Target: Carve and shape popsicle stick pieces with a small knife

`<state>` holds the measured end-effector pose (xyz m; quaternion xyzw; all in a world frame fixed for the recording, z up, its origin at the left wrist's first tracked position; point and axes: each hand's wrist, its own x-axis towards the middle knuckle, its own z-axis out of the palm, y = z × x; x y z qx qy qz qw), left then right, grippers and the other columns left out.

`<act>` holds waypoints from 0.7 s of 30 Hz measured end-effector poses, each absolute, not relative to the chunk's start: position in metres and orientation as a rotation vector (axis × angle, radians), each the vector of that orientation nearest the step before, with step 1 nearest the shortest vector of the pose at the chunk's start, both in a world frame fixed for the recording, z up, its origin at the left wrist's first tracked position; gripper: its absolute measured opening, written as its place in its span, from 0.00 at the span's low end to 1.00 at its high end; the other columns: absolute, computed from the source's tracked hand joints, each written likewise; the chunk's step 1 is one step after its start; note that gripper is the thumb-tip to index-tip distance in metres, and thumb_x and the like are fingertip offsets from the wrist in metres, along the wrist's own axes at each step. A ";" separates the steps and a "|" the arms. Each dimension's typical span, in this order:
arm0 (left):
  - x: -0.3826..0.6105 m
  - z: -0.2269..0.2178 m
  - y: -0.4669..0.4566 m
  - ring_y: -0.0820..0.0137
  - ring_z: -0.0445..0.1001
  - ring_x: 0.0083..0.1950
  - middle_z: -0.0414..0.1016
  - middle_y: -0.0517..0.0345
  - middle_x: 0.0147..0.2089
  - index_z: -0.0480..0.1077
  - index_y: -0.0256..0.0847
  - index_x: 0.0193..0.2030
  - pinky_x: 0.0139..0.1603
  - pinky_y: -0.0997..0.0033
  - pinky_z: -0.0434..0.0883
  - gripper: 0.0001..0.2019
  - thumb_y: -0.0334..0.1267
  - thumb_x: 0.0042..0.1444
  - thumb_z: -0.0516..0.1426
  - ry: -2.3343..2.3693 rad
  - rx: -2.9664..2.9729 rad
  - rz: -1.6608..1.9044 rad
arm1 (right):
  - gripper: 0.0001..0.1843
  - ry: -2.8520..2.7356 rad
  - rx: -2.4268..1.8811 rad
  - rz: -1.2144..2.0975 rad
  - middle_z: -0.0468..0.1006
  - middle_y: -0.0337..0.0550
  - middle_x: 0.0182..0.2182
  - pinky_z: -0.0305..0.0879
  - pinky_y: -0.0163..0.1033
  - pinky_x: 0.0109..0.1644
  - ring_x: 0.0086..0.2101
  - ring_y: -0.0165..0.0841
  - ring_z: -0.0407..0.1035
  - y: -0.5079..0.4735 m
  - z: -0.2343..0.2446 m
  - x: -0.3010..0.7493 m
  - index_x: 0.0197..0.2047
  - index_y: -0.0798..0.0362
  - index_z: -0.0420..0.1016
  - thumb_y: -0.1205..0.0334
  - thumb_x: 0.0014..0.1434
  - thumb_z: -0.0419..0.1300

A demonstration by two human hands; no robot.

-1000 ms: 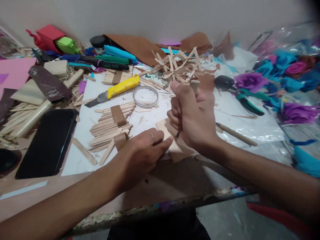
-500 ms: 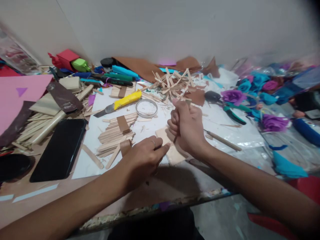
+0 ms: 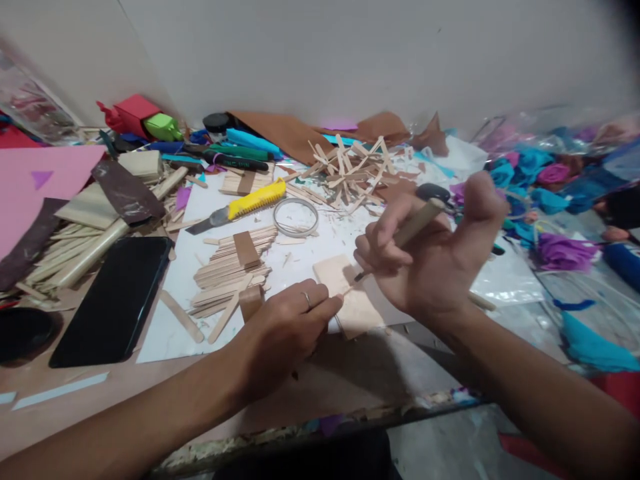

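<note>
Wooden-handled tool [image 3: 419,222]: judged light, stiff, best gripped mid-handle. My right hand [image 3: 427,260] has fingers curled round it, thumb apart, tip over the pale board [image 3: 361,316]; my left hand [image 3: 293,310] pinches a thin stick [image 3: 349,289].

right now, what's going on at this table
A person's right hand holds a slim wooden-handled tool, thumb spread away from it, its dark metal tip pointing down over a flat, pale wooden board. The left hand is at the board's left side; exactly what it grips is hard to tell. The board lies at the near edge of a white sheet, with a yellow-handled metal-bladed knife lying farther back.
</note>
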<state>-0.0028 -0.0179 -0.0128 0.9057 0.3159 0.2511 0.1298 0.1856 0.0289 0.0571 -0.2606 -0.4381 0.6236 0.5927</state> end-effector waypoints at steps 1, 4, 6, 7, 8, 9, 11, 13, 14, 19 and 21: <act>-0.002 -0.011 -0.019 0.69 0.68 0.38 0.72 0.57 0.40 0.70 0.38 0.56 0.36 0.69 0.64 0.11 0.27 0.72 0.52 0.910 2.657 0.737 | 0.36 -1.028 -0.596 1.449 0.47 0.30 0.10 0.45 0.35 0.19 0.13 0.25 0.41 0.029 0.058 0.187 0.20 0.51 0.72 0.29 0.64 0.53; 0.001 -0.002 -0.023 0.71 0.68 0.35 0.72 0.58 0.37 0.71 0.37 0.44 0.33 0.70 0.63 0.09 0.29 0.73 0.51 0.944 2.668 0.716 | 0.36 -1.035 -0.523 1.441 0.42 0.27 0.09 0.43 0.34 0.18 0.12 0.23 0.37 0.031 0.058 0.188 0.20 0.51 0.72 0.31 0.65 0.53; 0.005 0.004 -0.024 0.72 0.68 0.33 0.70 0.60 0.33 0.67 0.39 0.35 0.32 0.70 0.63 0.12 0.30 0.73 0.52 1.029 2.583 0.717 | 0.37 -1.042 -0.494 1.444 0.40 0.26 0.09 0.41 0.34 0.17 0.12 0.23 0.35 0.033 0.056 0.189 0.20 0.52 0.72 0.30 0.66 0.52; 0.006 0.006 -0.025 0.72 0.68 0.32 0.69 0.61 0.32 0.66 0.39 0.34 0.32 0.71 0.63 0.12 0.30 0.72 0.53 1.025 2.559 0.742 | 0.37 -1.051 -0.484 1.450 0.40 0.26 0.09 0.40 0.34 0.17 0.12 0.23 0.35 0.033 0.055 0.189 0.20 0.52 0.72 0.29 0.65 0.52; 0.008 0.007 -0.026 0.72 0.68 0.32 0.69 0.62 0.32 0.66 0.40 0.34 0.32 0.71 0.63 0.12 0.29 0.71 0.54 1.025 2.536 0.756 | 0.38 -1.065 -0.474 1.460 0.41 0.27 0.10 0.40 0.34 0.16 0.12 0.24 0.35 0.034 0.054 0.190 0.20 0.51 0.72 0.28 0.65 0.52; 0.009 0.008 -0.026 0.72 0.68 0.32 0.69 0.62 0.32 0.65 0.40 0.33 0.32 0.71 0.63 0.11 0.29 0.71 0.54 1.022 2.515 0.763 | 0.38 -1.084 -0.465 1.476 0.41 0.27 0.10 0.41 0.34 0.17 0.12 0.24 0.36 0.035 0.053 0.191 0.20 0.51 0.72 0.28 0.65 0.51; 0.010 0.008 -0.027 0.72 0.68 0.32 0.69 0.62 0.31 0.65 0.40 0.32 0.31 0.71 0.63 0.12 0.28 0.70 0.54 1.035 2.472 0.755 | 0.38 -1.135 -0.441 1.514 0.43 0.27 0.10 0.44 0.34 0.17 0.12 0.25 0.39 0.036 0.052 0.193 0.21 0.51 0.72 0.27 0.65 0.51; 0.011 0.008 -0.027 0.72 0.68 0.31 0.68 0.62 0.31 0.64 0.40 0.30 0.30 0.71 0.63 0.14 0.29 0.70 0.54 1.070 2.411 0.734 | 0.38 -1.154 -0.427 1.539 0.43 0.27 0.09 0.45 0.34 0.17 0.12 0.25 0.39 0.035 0.053 0.193 0.21 0.50 0.72 0.26 0.65 0.51; 0.011 0.008 -0.027 0.72 0.68 0.31 0.68 0.62 0.31 0.64 0.40 0.30 0.30 0.72 0.63 0.14 0.30 0.70 0.53 1.085 2.376 0.722 | 0.39 -1.134 -0.438 1.540 0.43 0.27 0.09 0.43 0.34 0.17 0.12 0.25 0.38 0.034 0.053 0.193 0.20 0.50 0.71 0.26 0.65 0.51; 0.009 0.007 -0.028 0.71 0.70 0.35 0.69 0.61 0.32 0.67 0.41 0.33 0.33 0.71 0.64 0.12 0.34 0.71 0.53 1.126 2.202 0.649 | 0.38 -0.997 -0.647 1.659 0.43 0.28 0.10 0.38 0.33 0.17 0.13 0.23 0.35 0.027 0.057 0.184 0.18 0.51 0.71 0.28 0.63 0.55; 0.009 0.007 -0.028 0.71 0.70 0.35 0.70 0.61 0.33 0.67 0.41 0.33 0.34 0.71 0.64 0.12 0.35 0.71 0.54 1.132 2.158 0.643 | 0.37 -0.963 -0.684 1.704 0.42 0.28 0.10 0.36 0.33 0.17 0.13 0.23 0.35 0.026 0.056 0.181 0.17 0.51 0.70 0.29 0.62 0.57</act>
